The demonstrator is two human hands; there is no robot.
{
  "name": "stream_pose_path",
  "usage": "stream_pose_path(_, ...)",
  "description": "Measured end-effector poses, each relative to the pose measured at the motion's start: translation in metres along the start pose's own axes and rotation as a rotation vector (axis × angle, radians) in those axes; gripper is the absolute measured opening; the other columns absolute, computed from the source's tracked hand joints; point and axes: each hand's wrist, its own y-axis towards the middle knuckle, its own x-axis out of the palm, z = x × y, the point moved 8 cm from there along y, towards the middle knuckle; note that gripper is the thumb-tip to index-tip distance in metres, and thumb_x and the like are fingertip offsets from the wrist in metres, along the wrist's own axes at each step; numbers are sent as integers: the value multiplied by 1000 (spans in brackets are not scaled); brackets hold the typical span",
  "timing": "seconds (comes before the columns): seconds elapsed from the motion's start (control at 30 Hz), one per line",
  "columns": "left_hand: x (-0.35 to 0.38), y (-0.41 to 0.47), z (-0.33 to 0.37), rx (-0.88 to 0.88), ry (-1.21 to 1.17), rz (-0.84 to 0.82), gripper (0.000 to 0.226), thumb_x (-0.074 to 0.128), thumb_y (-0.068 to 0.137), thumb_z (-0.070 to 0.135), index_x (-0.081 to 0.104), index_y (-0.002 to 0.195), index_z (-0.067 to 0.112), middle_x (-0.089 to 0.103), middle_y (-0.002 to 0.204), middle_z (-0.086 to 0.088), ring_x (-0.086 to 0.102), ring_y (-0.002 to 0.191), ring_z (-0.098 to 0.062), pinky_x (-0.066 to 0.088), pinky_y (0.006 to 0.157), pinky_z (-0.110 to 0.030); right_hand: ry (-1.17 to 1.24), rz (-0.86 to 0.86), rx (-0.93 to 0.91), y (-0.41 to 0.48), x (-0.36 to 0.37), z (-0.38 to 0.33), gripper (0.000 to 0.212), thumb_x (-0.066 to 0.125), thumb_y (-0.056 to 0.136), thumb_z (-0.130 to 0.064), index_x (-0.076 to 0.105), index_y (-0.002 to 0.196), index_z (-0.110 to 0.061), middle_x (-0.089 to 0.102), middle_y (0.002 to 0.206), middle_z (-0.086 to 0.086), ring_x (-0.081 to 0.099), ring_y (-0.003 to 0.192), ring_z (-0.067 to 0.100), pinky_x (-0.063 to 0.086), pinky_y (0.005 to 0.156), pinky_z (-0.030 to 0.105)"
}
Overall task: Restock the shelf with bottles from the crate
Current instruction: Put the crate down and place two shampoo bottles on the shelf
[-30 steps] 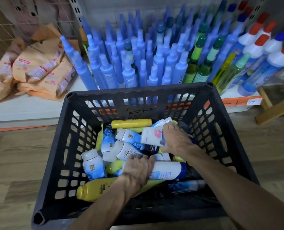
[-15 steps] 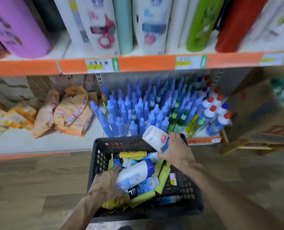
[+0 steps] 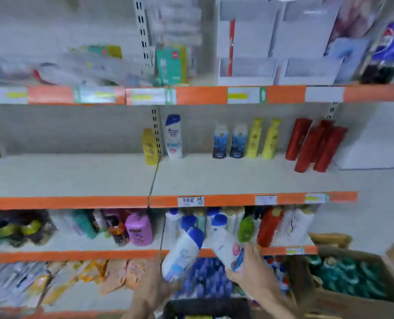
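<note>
My left hand [image 3: 153, 285] grips a white bottle with a blue cap [image 3: 182, 253], tilted up to the right. My right hand [image 3: 252, 268] holds a second white bottle with a pink label [image 3: 228, 248], leaning left. Both are raised in front of the lower shelves. Only the black crate's far rim [image 3: 205, 306] shows at the bottom edge. The middle shelf [image 3: 76, 178] carries a matching white and blue bottle [image 3: 173, 135], dark blue bottles [image 3: 229, 141], yellow bottles [image 3: 262, 139] and red bottles [image 3: 313, 146]. The frame is blurred.
The shelf below is packed with bottles, among them a purple one [image 3: 139, 229]. Blue bottles [image 3: 208, 276] and orange bags [image 3: 120, 272] fill the lowest shelf. A cardboard box of teal bottles [image 3: 347, 277] stands at the right. Boxes and packets fill the top shelf.
Both hands have lifted their bottles out of the crate and upward. My view has swung up from the crate to the middle shelves.
</note>
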Motion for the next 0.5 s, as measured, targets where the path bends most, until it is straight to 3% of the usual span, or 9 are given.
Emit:
stream_pose_path(0.1, -53, -7, 34, 73, -48, 92, 45, 79, 67, 32, 45, 95, 29, 61, 80, 5, 56, 64, -2, 47, 55, -16, 13, 113, -30, -2, -61, -49, 67, 67, 71, -56, 41, 119, -19, 45, 114, -3, 59, 106, 20, 49, 73, 34)
stream_pose_path(0.2, -96, -12, 68, 117, -55, 127, 50, 81, 65, 30, 48, 101, 21, 64, 85, 2, 61, 66, -7, 44, 50, -14, 75, 208, -50, -2, -103, -85, 65, 69, 68, -54, 43, 115, -19, 46, 112, -3, 60, 103, 22, 50, 73, 35)
stream_pose_path(0.5, -130, 11, 96, 144, -202, 162, 58, 86, 61, 22, 52, 107, 12, 67, 94, -7, 66, 77, -19, 55, 55, -24, 163, 278, -73, 16, -141, -114, 61, 73, 66, -53, 45, 109, -19, 45, 105, -3, 60, 92, 19, 54, 70, 39)
